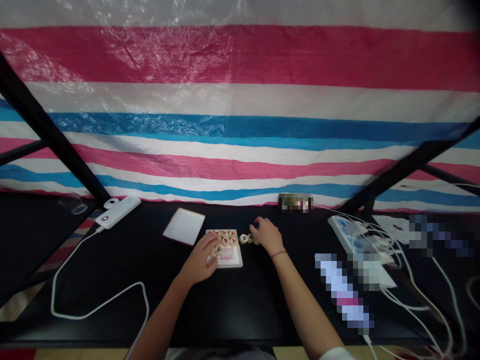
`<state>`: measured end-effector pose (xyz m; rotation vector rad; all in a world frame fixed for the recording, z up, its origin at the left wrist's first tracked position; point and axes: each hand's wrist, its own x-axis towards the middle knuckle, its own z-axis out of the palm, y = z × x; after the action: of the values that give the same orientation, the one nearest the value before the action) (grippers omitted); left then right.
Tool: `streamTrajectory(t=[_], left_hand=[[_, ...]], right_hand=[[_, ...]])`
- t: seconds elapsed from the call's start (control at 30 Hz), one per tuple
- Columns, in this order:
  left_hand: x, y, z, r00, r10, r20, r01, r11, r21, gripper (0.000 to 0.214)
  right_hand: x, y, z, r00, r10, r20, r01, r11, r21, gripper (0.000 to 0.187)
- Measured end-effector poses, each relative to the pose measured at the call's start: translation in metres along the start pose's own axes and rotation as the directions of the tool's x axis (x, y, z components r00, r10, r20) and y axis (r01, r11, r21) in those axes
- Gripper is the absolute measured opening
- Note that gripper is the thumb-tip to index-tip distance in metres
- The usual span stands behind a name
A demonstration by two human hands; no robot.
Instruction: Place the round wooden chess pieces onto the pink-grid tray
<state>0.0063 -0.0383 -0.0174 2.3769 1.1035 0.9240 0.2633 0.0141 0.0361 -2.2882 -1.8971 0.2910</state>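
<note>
Three round game pieces (249, 238) sit loose just right of the small board (237, 260), the rest already crowded on it, with the right hand (266, 235) curled over the loose ones and the left hand (198, 260) draped on the board's edge, grips unclear!

Small white game board (227, 256): smooth, slightly glossy, material unclear. Round cream game pieces (243, 239) just right of board: smooth w/ faint sheen, wood or plastic, can't tell which. White pad (183, 226) left of board: matt, looks like paper. Power bank (119, 212) farther left: glossy plastic. Power strip (347, 235) right of board: smooth white plastic. Table top (232, 310) under board: matt black. Striped tarp (240, 130) behind board: woven plastic, rough weave, shiny, crinkled.
</note>
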Motion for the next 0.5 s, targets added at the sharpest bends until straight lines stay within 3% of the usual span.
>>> streamTrajectory(t=[0.13, 0.5], left_hand=[[0.0, 0.001, 0.0, 1.0, -0.012, -0.01, 0.012, 1.0, -0.004, 0.05], [0.001, 0.002, 0.0, 1.0, -0.015, -0.011, 0.015, 1.0, 0.014, 0.05]], right_hand=[[0.011, -0.003, 0.002, 0.994, 0.008, 0.113, 0.0, 0.998, -0.066, 0.019], [0.03, -0.001, 0.002, 0.986, -0.022, 0.163, 0.034, 0.997, -0.076, 0.018]])
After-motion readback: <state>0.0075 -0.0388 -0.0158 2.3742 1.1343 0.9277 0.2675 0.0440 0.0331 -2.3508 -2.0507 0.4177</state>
